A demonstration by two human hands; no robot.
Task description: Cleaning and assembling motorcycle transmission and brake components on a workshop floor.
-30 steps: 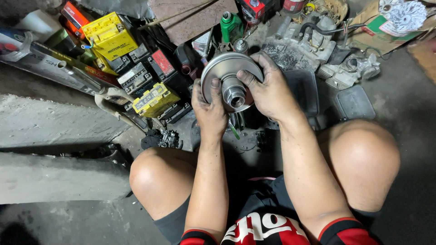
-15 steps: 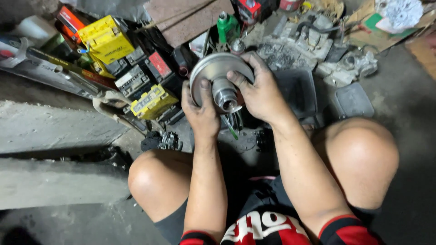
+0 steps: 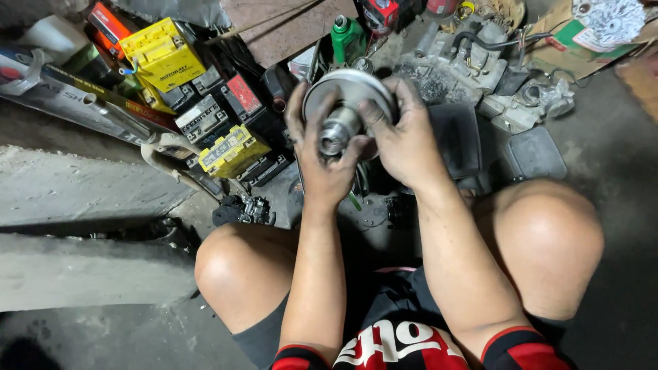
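Observation:
I hold a round grey metal pulley disc (image 3: 343, 92) with a shiny hub (image 3: 336, 133) sticking out of its middle, raised above the floor between my knees. My left hand (image 3: 322, 164) grips the disc from below and the left, fingers wrapped around its rim, thumb near the hub. My right hand (image 3: 404, 140) clasps the right side of the disc, its thumb pressed on the hub. Both hands are dirty with grease. The disc's back face is hidden.
Yellow and black batteries (image 3: 164, 58) and boxes lie piled at the left back. A green bottle (image 3: 346, 38) stands behind the disc. Grey engine parts (image 3: 480, 51) and a black tray (image 3: 531, 154) lie at the right. A concrete step (image 3: 75, 192) runs along the left.
The disc has tilted so its hub points more toward me and to the left. My right thumb has shifted onto the hub. Both hands stay on the disc.

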